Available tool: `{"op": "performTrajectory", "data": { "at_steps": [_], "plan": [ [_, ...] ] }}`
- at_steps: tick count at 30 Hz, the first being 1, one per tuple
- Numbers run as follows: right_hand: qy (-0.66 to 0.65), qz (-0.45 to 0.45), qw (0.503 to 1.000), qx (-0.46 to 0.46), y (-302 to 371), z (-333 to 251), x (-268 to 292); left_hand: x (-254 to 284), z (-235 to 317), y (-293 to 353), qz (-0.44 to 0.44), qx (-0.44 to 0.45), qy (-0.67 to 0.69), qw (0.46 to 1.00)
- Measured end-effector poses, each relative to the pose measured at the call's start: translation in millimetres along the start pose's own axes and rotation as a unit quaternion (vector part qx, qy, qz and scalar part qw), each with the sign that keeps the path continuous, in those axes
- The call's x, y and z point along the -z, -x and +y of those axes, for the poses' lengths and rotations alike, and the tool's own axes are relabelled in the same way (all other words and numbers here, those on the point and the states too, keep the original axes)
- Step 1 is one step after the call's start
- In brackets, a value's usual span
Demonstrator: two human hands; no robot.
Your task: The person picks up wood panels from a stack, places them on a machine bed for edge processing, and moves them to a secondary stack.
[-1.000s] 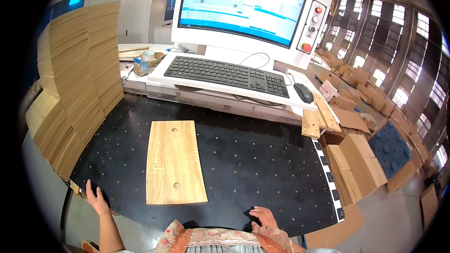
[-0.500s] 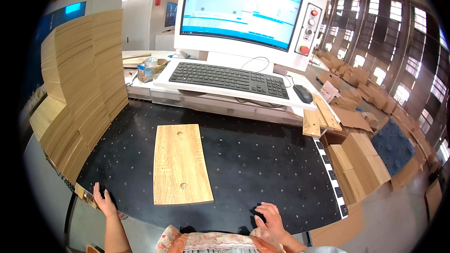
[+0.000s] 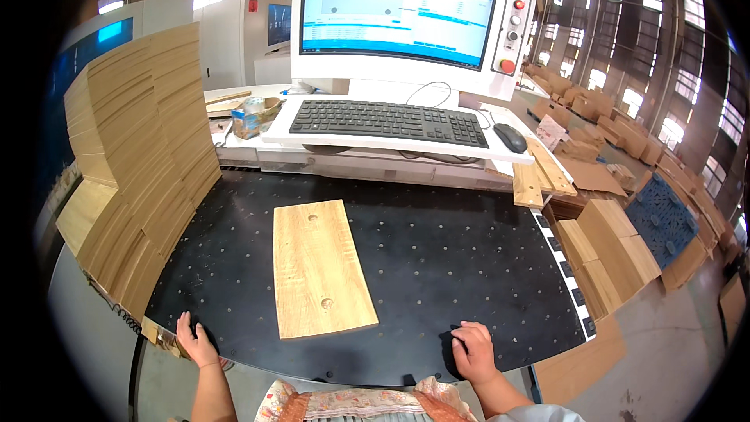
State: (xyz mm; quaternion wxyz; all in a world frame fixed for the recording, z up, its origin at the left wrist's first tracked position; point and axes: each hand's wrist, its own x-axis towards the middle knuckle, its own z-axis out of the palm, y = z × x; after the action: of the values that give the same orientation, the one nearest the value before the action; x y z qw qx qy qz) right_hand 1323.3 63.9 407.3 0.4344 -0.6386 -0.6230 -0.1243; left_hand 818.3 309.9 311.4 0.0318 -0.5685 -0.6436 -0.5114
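Observation:
A light wood-grain board (image 3: 320, 270) lies flat on the black worktop (image 3: 437, 266), its long side running away from me. Two round holes show in its face, one towards each end. At the worktop's near left edge is my left hand (image 3: 198, 341), open, fingers spread from the thumb and holding nothing. To the right of the board, my right hand (image 3: 474, 350) rests at the near edge with loosely bent fingers and the thumb apart. No object shows in it, and neither hand touches the board.
Tall stacks of boards (image 3: 148, 125) line the left side. Beyond the worktop stand a keyboard (image 3: 391, 123), a mouse (image 3: 510, 138) and a monitor (image 3: 398, 16) with a red button. More boards (image 3: 609, 242) are stacked to the right, beside a blue pallet (image 3: 662, 219).
My view has shifted slightly, so the board appears farther right. My right hand sits a little farther in over the worktop, with its fingers more bent. My left hand stays by the left edge.

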Motion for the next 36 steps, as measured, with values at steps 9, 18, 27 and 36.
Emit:
{"op": "performTrajectory", "data": {
  "at_steps": [9, 18, 27, 36],
  "plan": [
    [-0.204, -0.105, 0.973, -0.037, -15.8, -134.5, -54.6, 16.4, 9.8, 6.7, -0.056, -0.103, -0.033, 0.993],
    [-0.298, -0.209, 0.925, 0.112, -31.1, -251.1, -178.1, 109.5, -31.3, -20.7, -0.412, 0.152, 0.508, 0.741],
    [-0.399, -0.224, 0.776, 0.435, -53.9, -450.7, -293.2, 142.8, -36.9, -25.1, -0.332, 0.217, 0.843, 0.364],
    [-0.583, -0.361, 0.724, 0.075, -66.1, -495.3, -390.6, 240.4, -42.9, -41.9, -0.262, 0.195, 0.602, 0.729]
  ]
}}
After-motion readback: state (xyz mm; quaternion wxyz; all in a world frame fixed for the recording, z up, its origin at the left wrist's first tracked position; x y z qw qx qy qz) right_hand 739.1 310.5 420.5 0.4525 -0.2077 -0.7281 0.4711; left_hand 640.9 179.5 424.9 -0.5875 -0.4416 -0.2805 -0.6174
